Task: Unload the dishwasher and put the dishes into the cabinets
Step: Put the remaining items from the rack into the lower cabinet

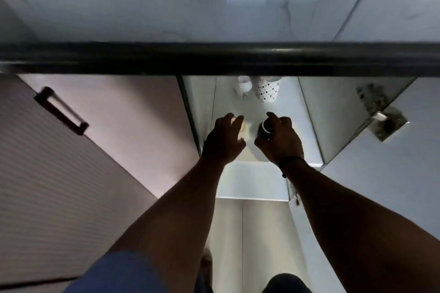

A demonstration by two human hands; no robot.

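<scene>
Dark cup [263, 129], at frame centre, sits gripped in our right hand [281, 139] over the cabinet shelf [292, 126]; our left hand [225, 137] curls round a pale cup [241, 126] just beside it. Patterned mugs [266, 89] stand well above, toward the shelf's back.

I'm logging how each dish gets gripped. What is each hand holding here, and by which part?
The right hand grips a dark cup around its side. The left hand holds a pale cup, mostly hidden; where it grips cannot be told.

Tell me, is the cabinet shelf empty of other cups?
No, two patterned cups already stand at the back of the cabinet shelf.
</scene>
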